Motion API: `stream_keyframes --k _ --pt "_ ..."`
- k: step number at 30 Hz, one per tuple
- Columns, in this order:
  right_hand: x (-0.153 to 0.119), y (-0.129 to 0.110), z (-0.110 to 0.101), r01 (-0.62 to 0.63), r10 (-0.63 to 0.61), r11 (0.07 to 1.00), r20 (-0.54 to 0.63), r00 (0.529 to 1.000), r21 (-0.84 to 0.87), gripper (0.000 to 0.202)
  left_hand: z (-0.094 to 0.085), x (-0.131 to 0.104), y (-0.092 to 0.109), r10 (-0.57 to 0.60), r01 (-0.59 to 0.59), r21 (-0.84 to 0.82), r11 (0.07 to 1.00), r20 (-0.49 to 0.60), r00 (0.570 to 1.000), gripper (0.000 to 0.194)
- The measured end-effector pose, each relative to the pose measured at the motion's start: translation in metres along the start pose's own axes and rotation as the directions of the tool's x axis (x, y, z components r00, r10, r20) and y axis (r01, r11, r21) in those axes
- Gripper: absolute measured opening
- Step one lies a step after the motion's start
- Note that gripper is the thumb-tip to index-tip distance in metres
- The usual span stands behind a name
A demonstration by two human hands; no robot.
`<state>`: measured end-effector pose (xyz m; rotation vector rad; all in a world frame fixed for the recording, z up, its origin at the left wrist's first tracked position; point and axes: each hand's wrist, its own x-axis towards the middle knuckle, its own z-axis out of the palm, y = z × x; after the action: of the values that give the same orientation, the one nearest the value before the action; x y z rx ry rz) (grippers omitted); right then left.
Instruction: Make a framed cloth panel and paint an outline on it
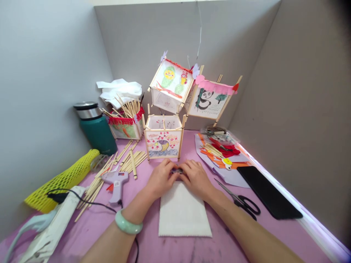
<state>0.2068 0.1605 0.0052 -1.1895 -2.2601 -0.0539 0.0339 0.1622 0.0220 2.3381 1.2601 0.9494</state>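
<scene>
With left hand [163, 178] and right hand [196, 179] both pinching a small dark object [177, 170], mostly hidden, at the far end of the white rectangular cloth-like sheet [184, 212] on the pink-purple worktop [149, 237], a light, even grip should steady it best.

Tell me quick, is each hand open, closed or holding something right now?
Left hand: closed, holding a small dark item, mostly hidden, so I can't tell what.
Right hand: closed on the same item.

Teal bottle [96, 131] beside yellow mesh sleeve [64, 178], black phone [268, 191] at right.
</scene>
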Motion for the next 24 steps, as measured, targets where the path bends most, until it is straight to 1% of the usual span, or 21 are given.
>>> stream_keyframes --k 3,5,7,9,11,14,16,18,19,20,21,23,24 --pt "-0.001 0.001 -0.001 0.018 -0.018 0.999 -0.021 1.000 0.038 0.021 0.000 0.001 0.002 -0.085 0.080 -0.143 0.986 -0.028 0.996 0.019" --pt "-0.002 0.001 -0.002 0.025 -0.022 0.997 -0.045 0.999 0.071 0.024 0.002 0.003 0.002 -0.158 0.148 -0.246 0.958 -0.020 0.987 0.019" --pt "-0.002 0.000 -0.004 0.045 -0.037 0.992 -0.071 0.997 0.119 0.026 0.005 0.004 0.002 -0.236 0.224 -0.357 0.907 0.010 0.972 0.018" --pt "-0.002 -0.002 -0.006 0.082 -0.068 0.982 -0.085 0.994 0.172 0.026 0.006 0.005 0.001 -0.304 0.296 -0.465 0.834 0.059 0.951 0.018" --pt "-0.002 -0.003 -0.009 0.112 -0.093 0.971 -0.097 0.991 0.212 0.025 0.006 0.006 0.000 -0.344 0.345 -0.554 0.757 0.112 0.932 0.021" --pt "-0.001 -0.005 -0.012 0.111 -0.080 0.959 -0.128 0.989 0.260 0.025 -0.001 0.005 0.000 -0.345 0.366 -0.636 0.680 0.163 0.924 0.032" --pt "-0.001 -0.006 -0.013 0.086 -0.041 0.951 -0.156 0.987 0.297 0.025 -0.007 0.003 0.001 -0.315 0.357 -0.696 0.623 0.195 0.929 0.043" --pt "-0.001 -0.008 -0.014 0.054 0.015 0.938 -0.194 0.981 0.343 0.024 -0.013 0.002 0.003 -0.260 0.336 -0.790 0.512 0.231 0.938 0.052" --pt "-0.001 -0.008 -0.014 0.045 0.036 0.931 -0.212 0.977 0.363 0.024 -0.014 0.001 0.003 -0.230 0.327 -0.827 0.457 0.246 0.942 0.052" --pt "-0.001 -0.009 -0.014 0.045 0.046 0.924 -0.227 0.973 0.379 0.024 -0.015 0.001 0.004 -0.204 0.324 -0.842 0.431 0.259 0.944 0.050" --pt "-0.001 -0.010 -0.014 0.054 0.043 0.920 -0.238 0.970 0.389 0.025 -0.014 0.001 0.005 -0.189 0.327 -0.835 0.443 0.270 0.944 0.045" --pt "-0.002 -0.012 -0.014 0.086 0.017 0.913 -0.246 0.969 0.399 0.025 -0.012 0.001 0.007 -0.186 0.342 -0.767 0.543 0.287 0.940 0.039" --pt "-0.002 -0.013 -0.014 0.099 0.003 0.908 -0.243 0.970 0.406 0.025 -0.010 0.002 0.008 -0.188 0.349 -0.729 0.589 0.296 0.936 0.038"
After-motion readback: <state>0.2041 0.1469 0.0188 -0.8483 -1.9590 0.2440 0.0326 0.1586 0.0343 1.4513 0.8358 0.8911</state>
